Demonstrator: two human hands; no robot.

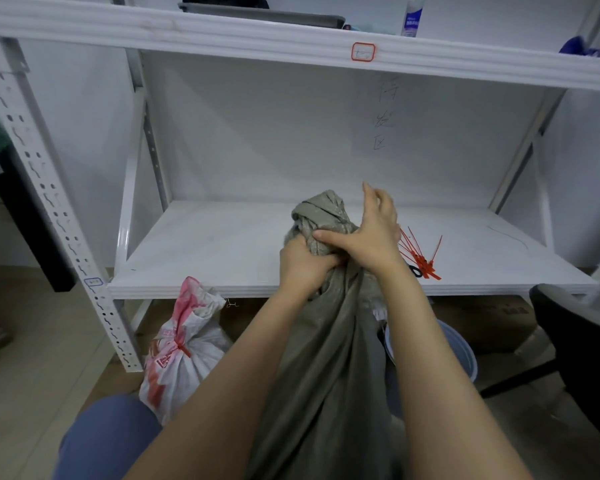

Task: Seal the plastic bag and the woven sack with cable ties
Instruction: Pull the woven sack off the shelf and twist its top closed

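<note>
A person faced a white metal shelf, holding a grey-green woven sack upright in front of them, its gathered top rising just above the shelf's front edge. The left hand had its grip clamped round the sack's twisted neck. The right hand sat just above it, thumb pressed across the bunched fabric and palm against its side, so its grip was also closed on the sack; its fingers rose behind the top. Loose red cable ties lay on the shelf just right of the hands. On the floor to the left stood a white and red plastic bag, its neck already cinched by a red tie. A blue bucket stood below the shelf on the right
</note>
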